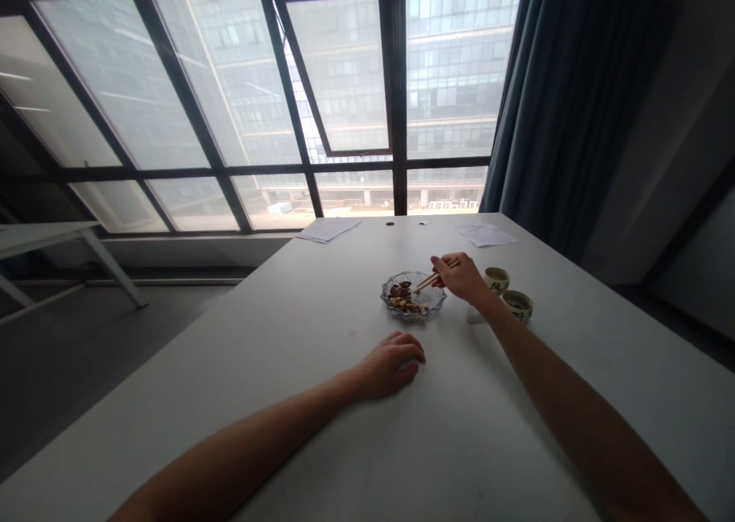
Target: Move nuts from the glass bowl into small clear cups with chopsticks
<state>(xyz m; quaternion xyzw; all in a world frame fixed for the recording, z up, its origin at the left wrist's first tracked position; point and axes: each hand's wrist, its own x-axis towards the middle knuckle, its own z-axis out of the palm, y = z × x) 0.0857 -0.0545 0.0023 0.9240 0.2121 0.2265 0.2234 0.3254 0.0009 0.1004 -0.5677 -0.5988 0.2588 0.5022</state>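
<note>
My right hand holds a pair of wooden chopsticks, their tips reaching into a ribbed glass dish. The dish holds a small heap of mixed nuts and dark dried pieces. My left hand rests on the white table just in front of the dish, fingers curled and holding nothing. Just beyond my right hand stand two small ceramic cups with dark markings, not touched by it.
A small white object sits under my right wrist. Loose papers lie at the table's far edge, below a large dark-framed window. A dark curtain hangs at the right, and another white table stands at the left.
</note>
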